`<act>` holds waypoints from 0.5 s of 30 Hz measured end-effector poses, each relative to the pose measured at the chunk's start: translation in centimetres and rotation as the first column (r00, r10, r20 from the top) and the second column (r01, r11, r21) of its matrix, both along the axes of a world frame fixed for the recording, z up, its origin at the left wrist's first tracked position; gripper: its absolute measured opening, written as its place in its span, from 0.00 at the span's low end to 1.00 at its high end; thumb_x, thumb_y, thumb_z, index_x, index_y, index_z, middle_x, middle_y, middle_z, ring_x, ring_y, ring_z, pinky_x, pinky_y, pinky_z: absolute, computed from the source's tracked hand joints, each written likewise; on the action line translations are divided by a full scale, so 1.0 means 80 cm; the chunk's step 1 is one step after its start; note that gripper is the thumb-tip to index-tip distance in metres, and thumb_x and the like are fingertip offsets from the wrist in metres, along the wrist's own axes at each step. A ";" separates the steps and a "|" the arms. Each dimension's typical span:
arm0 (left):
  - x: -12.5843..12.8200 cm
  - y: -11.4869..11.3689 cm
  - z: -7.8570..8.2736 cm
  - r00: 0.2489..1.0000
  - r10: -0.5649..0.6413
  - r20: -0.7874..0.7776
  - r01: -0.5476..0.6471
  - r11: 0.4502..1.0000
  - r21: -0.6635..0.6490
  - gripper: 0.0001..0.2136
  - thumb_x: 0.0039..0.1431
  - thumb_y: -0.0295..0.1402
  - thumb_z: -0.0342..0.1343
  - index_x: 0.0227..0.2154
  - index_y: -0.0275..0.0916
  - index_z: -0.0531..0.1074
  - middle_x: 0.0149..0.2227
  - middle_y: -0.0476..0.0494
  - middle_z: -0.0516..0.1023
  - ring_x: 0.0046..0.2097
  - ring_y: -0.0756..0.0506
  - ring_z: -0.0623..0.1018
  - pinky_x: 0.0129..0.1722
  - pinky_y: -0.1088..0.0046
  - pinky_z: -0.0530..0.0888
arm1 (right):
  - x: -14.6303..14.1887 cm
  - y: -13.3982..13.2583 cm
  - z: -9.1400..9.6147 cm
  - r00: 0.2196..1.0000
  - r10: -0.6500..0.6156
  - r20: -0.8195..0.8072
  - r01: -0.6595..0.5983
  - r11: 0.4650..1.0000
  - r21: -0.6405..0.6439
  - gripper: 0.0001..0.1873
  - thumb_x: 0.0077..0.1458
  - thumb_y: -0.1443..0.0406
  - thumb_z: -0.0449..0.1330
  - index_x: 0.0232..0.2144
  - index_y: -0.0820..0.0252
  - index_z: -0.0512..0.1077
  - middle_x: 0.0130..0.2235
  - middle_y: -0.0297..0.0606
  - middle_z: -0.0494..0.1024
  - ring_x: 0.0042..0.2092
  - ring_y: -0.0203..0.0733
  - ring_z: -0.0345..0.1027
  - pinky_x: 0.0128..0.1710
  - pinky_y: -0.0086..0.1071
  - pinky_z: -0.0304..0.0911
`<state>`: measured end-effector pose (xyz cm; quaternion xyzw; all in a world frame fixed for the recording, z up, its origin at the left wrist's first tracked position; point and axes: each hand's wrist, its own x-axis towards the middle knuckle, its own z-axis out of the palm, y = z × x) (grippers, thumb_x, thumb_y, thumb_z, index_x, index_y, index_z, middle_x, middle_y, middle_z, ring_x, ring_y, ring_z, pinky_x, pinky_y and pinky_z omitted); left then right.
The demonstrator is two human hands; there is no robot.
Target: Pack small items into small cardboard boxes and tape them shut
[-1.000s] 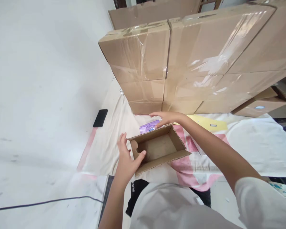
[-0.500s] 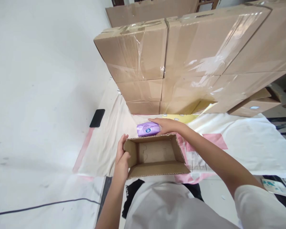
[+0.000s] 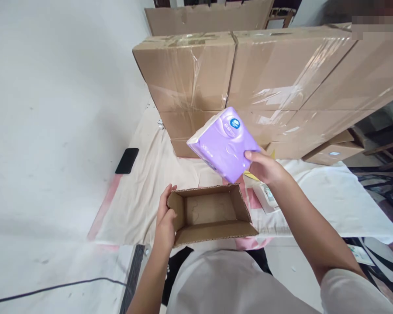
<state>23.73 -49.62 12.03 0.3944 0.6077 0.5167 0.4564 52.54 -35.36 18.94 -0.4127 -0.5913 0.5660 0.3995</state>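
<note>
Right hand (image 3: 265,167): purple pack (image 3: 225,146), outside open box (image 3: 216,232)

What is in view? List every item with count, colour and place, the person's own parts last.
Soft packet: one, purple, in the right hand
Open box: one, brown, in the left hand
Taped cartons: several, brown, behind the hands
Small carton: one, brown, back right
Cardboard panel: one, brown, behind the cartons
Phone-like slab: one, black, left
Boxy item: one, white, by the right forearm
Yellow piece: at least one, mostly hidden behind the right hand
Cloth: one, whitish, beneath
Cable: one, dark, lower left
Wall: one, white, left
Shirt: one, white, bottom
Hands: two, left and right
</note>
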 end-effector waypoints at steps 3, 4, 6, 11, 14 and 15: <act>-0.002 0.000 -0.007 1.000 -0.004 0.022 0.004 1.000 -0.003 0.34 0.50 0.28 0.47 0.64 0.49 0.64 0.67 0.49 0.67 0.71 0.39 0.61 0.69 0.57 0.63 | -0.002 -0.043 0.027 0.992 0.073 -0.107 -0.089 0.985 -0.146 0.32 0.47 0.50 0.68 0.52 0.57 0.75 0.47 0.42 0.81 0.50 0.56 0.76 0.47 0.44 0.74; -0.002 0.000 -0.011 0.999 -0.009 0.033 0.009 1.000 -0.008 0.35 0.51 0.29 0.47 0.64 0.49 0.63 0.67 0.49 0.67 0.71 0.38 0.62 0.68 0.57 0.64 | -0.003 -0.054 0.032 0.986 0.126 -0.107 -0.145 0.971 -0.192 0.32 0.47 0.51 0.69 0.53 0.57 0.75 0.48 0.42 0.81 0.50 0.56 0.76 0.47 0.44 0.74; -0.003 0.000 -0.017 0.998 -0.008 0.064 0.010 1.000 -0.020 0.35 0.50 0.29 0.48 0.65 0.50 0.63 0.67 0.49 0.67 0.70 0.38 0.64 0.66 0.58 0.67 | -0.007 -0.073 0.039 0.971 0.237 -0.021 -0.235 0.938 -0.255 0.32 0.50 0.51 0.69 0.56 0.55 0.75 0.50 0.41 0.81 0.51 0.55 0.76 0.49 0.43 0.73; 0.001 0.000 -0.016 0.992 0.017 0.127 -0.015 1.000 -0.018 0.36 0.47 0.29 0.47 0.64 0.48 0.62 0.67 0.47 0.67 0.67 0.39 0.68 0.62 0.60 0.72 | -0.017 -0.093 0.041 0.838 0.303 0.454 -0.266 0.953 -0.144 0.32 0.57 0.49 0.66 0.62 0.47 0.72 0.61 0.39 0.75 0.60 0.56 0.70 0.54 0.44 0.72; 0.002 -0.002 -0.010 0.983 0.031 0.182 -0.028 0.999 -0.017 0.35 0.47 0.30 0.48 0.63 0.46 0.63 0.66 0.46 0.68 0.67 0.39 0.68 0.64 0.57 0.69 | -0.021 -0.094 0.035 0.746 0.289 0.599 -0.311 0.948 -0.070 0.32 0.59 0.47 0.63 0.64 0.44 0.69 0.63 0.37 0.72 0.62 0.56 0.67 0.58 0.46 0.69; 0.002 -0.003 -0.009 0.983 0.034 0.182 -0.033 0.999 -0.009 0.36 0.46 0.30 0.48 0.63 0.46 0.64 0.66 0.46 0.69 0.67 0.38 0.68 0.66 0.57 0.68 | -0.023 -0.093 0.032 0.719 0.287 0.634 -0.331 0.942 -0.051 0.30 0.61 0.48 0.62 0.64 0.43 0.69 0.63 0.36 0.72 0.63 0.56 0.66 0.60 0.47 0.67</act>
